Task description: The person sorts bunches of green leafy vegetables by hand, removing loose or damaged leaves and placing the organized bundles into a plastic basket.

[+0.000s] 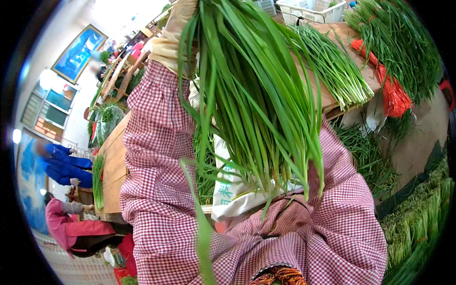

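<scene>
Left gloved hand (182, 20) sits beside the green bunch (254, 90) at its far end, grip unclear; right hand hidden. Gentle support should prevent bent leaves.

Long green leafy bunch (256, 95) between checkered sleeves (159, 133), smaller bunch (332, 66) on the table (337, 32) beside red strands (394, 95).

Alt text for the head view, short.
A large bunch of long green stalks fills the centre, the gloved left hand at its upper end and the right hand hidden. Checked sleeves frame it. At right, a smaller green bunch lies on a table beside red strips.
</scene>
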Demonstrator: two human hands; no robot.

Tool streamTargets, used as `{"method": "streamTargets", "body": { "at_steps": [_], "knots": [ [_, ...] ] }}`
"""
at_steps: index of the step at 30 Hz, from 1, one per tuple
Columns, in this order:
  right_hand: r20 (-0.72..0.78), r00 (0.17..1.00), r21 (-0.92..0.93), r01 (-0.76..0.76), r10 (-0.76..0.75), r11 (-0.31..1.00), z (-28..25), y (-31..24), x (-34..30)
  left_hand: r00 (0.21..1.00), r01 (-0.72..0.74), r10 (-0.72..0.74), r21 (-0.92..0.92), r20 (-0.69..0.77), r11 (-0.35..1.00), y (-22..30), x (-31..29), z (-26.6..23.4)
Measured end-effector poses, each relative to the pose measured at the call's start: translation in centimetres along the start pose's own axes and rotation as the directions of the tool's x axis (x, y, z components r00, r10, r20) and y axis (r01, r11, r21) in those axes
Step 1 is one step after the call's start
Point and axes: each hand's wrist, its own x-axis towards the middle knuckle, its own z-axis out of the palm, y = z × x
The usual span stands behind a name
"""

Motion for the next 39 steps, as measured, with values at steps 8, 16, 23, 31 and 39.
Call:
{"method": "streamTargets", "body": {
  "at_steps": [8, 16, 23, 31, 39],
  "knots": [
    [0.257, 0.883, 0.851, -0.399, 0.392, 0.340, 2.3, 4.0, -11.1, 0.997, 0.038, -0.029, 0.121, -0.075, 0.992, 3.1, -3.6, -10.8],
    [0.380, 0.871, 0.649, -0.490, 0.311, 0.582, 0.4, -0.4, -11.1, 0.989, 0.054, -0.029, 0.164, -0.146, 0.985, 5.7, -3.5, -16.5],
    [0.139, 0.960, 0.302, -0.275, 0.244, 0.913, -3.8, -3.7, -20.6, 0.826, -0.033, 0.312, 0.514, -0.469, 0.857, 9.1, -8.2, -15.0],
    [-0.245, 0.951, -0.918, -0.290, 0.187, 0.271, -7.8, 3.5, -15.4, 0.924, -0.135, 0.239, 0.331, -0.298, 0.934, 9.5, -7.0, -13.1],
    [0.027, 0.958, 0.420, -0.269, 0.284, 0.867, -1.3, 8.3, -6.0, 0.913, -0.321, 0.394, 0.407, -0.108, 0.855, 6.4, -6.0, -6.4]
  ]
}}
